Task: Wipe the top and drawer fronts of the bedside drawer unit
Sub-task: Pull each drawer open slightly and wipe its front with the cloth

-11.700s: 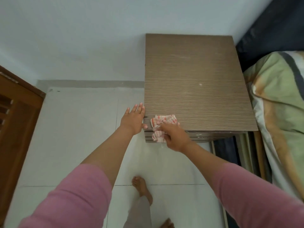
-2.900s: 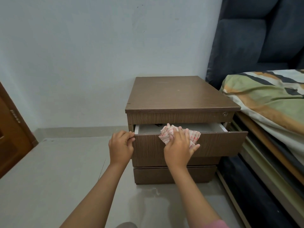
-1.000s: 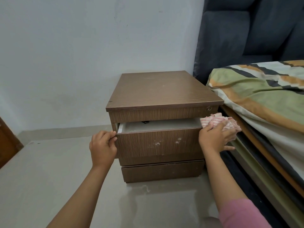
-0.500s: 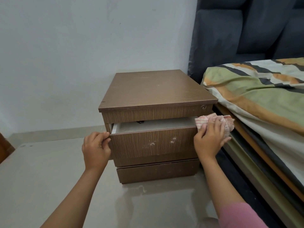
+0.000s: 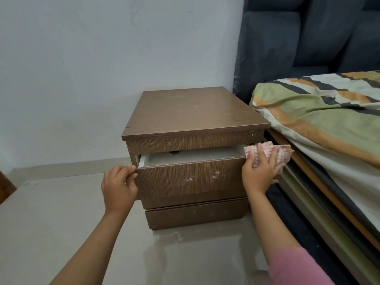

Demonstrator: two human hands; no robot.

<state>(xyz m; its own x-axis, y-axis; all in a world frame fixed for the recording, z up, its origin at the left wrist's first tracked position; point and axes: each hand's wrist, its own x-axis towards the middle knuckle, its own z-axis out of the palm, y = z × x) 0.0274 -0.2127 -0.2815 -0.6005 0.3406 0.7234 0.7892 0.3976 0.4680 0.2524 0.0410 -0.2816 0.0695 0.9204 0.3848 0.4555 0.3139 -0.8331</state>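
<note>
Three drawer fronts stack down the face of the brown wood-grain bedside drawer unit (image 5: 195,112), which stands on the pale tiled floor (image 5: 51,223) with its back to the white wall (image 5: 102,58). The middle drawer (image 5: 191,177) of the unit is pulled partly out, showing a pale inside, and its front carries a few whitish smudges. The left hand (image 5: 118,186) grips the left edge of that drawer front, fingers curled round the corner. The right hand (image 5: 260,171) presses a red-and-white checked cloth (image 5: 271,154) against the right end of the same drawer, fingers spread over the bunched fabric, which bulges out past the unit's right side. A small round lock (image 5: 252,133) sits in the top front, just above the cloth. The lowest drawer (image 5: 195,214) is closed. To the right of the unit, close beside it, lies a bed with a green, orange and dark striped cover (image 5: 318,120), and behind that rises a dark blue padded headboard (image 5: 308,38). A pink sleeve (image 5: 296,266) covers the right forearm below the unit.
</note>
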